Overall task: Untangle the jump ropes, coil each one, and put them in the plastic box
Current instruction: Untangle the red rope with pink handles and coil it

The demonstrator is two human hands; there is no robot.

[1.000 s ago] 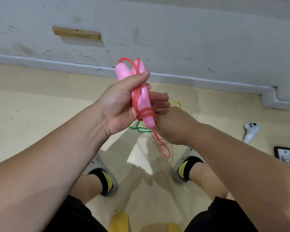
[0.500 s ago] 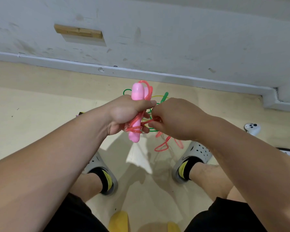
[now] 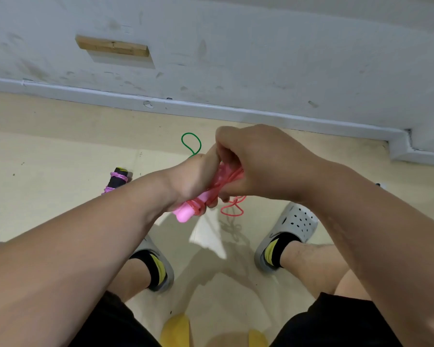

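Swung lower since before, tipping pink handles (image 3: 184, 215) down-left at mid-frame. Gripped by left hand (image 3: 193, 179); likely pinching red rope (image 3: 232, 177) with right hand (image 3: 261, 164), pressed close together, nearer the loose end.

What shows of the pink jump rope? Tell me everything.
The pink jump rope shows a smooth, plastic-looking pink handle with a thin reddish cord wound around it. The left hand grips the bundle tilted, the rounded handle end poking out below; the right hand curls round the cord. A loose loop dangles beneath.
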